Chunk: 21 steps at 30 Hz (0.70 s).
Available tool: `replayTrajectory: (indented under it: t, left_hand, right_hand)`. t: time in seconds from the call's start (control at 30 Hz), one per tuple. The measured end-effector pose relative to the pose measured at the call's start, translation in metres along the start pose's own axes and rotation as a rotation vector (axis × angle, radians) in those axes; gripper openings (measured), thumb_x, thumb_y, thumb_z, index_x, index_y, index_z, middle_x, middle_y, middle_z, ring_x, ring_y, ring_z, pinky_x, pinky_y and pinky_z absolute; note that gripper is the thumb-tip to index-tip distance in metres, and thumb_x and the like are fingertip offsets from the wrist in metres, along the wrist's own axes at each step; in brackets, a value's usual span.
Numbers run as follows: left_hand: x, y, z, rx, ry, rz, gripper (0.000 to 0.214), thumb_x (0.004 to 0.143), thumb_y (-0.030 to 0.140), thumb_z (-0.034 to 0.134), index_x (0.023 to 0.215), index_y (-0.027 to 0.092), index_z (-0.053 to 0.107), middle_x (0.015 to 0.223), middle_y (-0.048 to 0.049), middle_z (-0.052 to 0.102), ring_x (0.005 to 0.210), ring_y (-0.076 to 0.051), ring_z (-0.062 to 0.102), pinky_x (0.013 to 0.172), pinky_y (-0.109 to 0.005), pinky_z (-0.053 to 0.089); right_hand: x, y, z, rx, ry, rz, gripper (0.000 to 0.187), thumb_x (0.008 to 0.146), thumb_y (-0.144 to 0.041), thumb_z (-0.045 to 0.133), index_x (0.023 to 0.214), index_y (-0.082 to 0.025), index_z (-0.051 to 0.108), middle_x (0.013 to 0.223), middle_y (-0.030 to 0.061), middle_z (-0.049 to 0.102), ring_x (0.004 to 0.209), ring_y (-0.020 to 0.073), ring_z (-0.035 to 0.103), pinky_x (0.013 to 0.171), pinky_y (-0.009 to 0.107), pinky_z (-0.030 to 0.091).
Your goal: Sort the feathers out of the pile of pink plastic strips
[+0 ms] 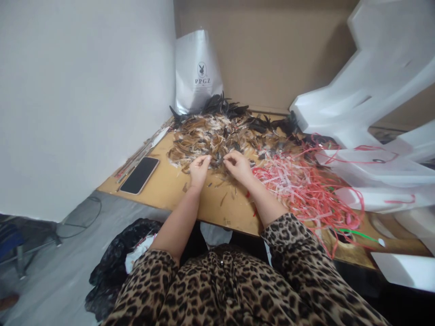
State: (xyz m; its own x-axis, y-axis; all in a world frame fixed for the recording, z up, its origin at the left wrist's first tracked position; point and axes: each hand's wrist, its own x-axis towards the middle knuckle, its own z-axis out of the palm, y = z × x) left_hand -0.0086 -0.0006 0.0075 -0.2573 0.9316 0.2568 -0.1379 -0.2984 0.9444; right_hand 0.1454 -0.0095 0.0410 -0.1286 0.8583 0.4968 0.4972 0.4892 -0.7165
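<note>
A broad heap of brown, cream and black feathers (197, 136) lies on the wooden table (163, 185). At its near edge, my left hand (200, 170) is closed in a pinch, thumb against fingers. My right hand (239, 167) faces it a short way to the right, its fingertips also pinched together. Dark feathers show between and behind the fingertips. What each pinch holds is too small to make out against the heap. Small loose feathers (223, 198) are scattered on the tabletop just below my hands.
A phone (140, 175) lies at left beside thin sticks (136, 156). Behind the heap stands a silver bag (200, 68). Tangled red and pink ribbons (306, 190) spread right of my right forearm, against white foam pieces (377, 167). A black plastic bag (112, 267) sits on the floor.
</note>
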Motion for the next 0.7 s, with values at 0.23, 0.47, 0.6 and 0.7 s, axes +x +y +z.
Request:
replayTrajectory:
  t: [0.23,0.47,0.6,0.7]
  left_hand:
    - [-0.003,0.007,-0.002,-0.321,-0.368,-0.476,0.031,0.065,0.04,0.067,0.076,0.011,0.062,0.062,-0.0022,0.058,0.046,-0.004,0.045,0.041,-0.017,0.027]
    - [-0.006,0.009,-0.004,-0.385,-0.515,-0.569,0.029,0.063,0.035,0.07,0.07,0.01,0.058,0.062,-0.0027,0.058,0.042,-0.001,0.039,0.037,-0.015,0.018]
    - [-0.008,0.009,-0.004,-0.297,-0.606,-0.548,0.027,0.063,0.033,0.07,0.067,0.009,0.059,0.052,-0.0001,0.053,0.039,-0.001,0.036,0.036,-0.015,0.016]
    - [-0.009,0.008,-0.003,-0.267,-0.605,-0.555,0.026,0.061,0.032,0.071,0.068,0.01,0.059,0.058,-0.0015,0.057,0.041,-0.001,0.038,0.036,-0.015,0.017]
  right_hand:
    - [0.0,0.004,-0.018,-0.336,0.072,-0.281,0.019,0.083,-0.022,0.044,0.091,-0.019,0.06,0.096,0.0088,0.057,0.091,0.0183,0.053,0.08,0.031,0.042]
    - [-0.001,0.007,-0.013,-0.476,-0.039,-0.399,0.023,0.085,-0.023,0.04,0.095,-0.02,0.061,0.098,0.0085,0.057,0.092,0.0185,0.05,0.081,0.031,0.04]
    - [-0.002,0.009,-0.011,-0.495,-0.042,-0.405,0.023,0.085,-0.023,0.04,0.095,-0.02,0.061,0.098,0.0084,0.057,0.093,0.0188,0.05,0.08,0.031,0.04]
    - [-0.003,0.009,-0.009,-0.461,-0.05,-0.391,0.022,0.084,-0.022,0.043,0.095,-0.021,0.061,0.099,0.0085,0.056,0.093,0.0192,0.05,0.081,0.033,0.04]
